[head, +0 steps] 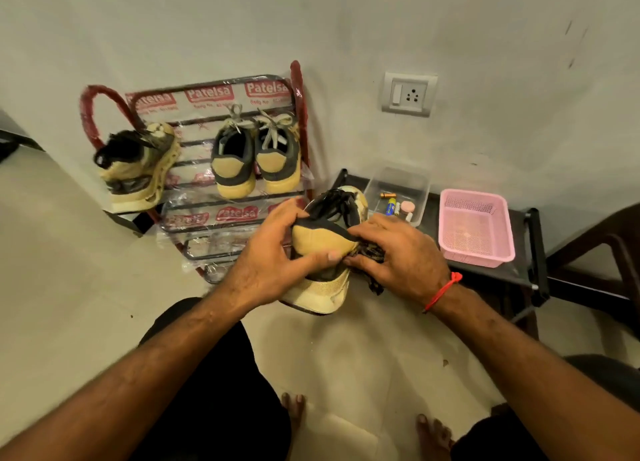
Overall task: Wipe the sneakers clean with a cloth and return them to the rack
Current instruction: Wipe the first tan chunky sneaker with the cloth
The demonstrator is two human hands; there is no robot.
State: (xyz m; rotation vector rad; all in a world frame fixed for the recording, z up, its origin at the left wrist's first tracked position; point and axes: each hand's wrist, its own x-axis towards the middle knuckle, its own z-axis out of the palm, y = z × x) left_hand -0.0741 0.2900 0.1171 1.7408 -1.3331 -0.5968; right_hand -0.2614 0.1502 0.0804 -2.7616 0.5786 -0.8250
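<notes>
He holds one sneaker in front of the rack, heel toward him. His left hand wraps its side, thumb across the heel, hiding most of the upper. His right hand presses a dark cloth to the other side; only crumpled edges of it show under the fingers. Three sneakers sit on the rack, the left one blurred.

head-worn view, facing down, close range
</notes>
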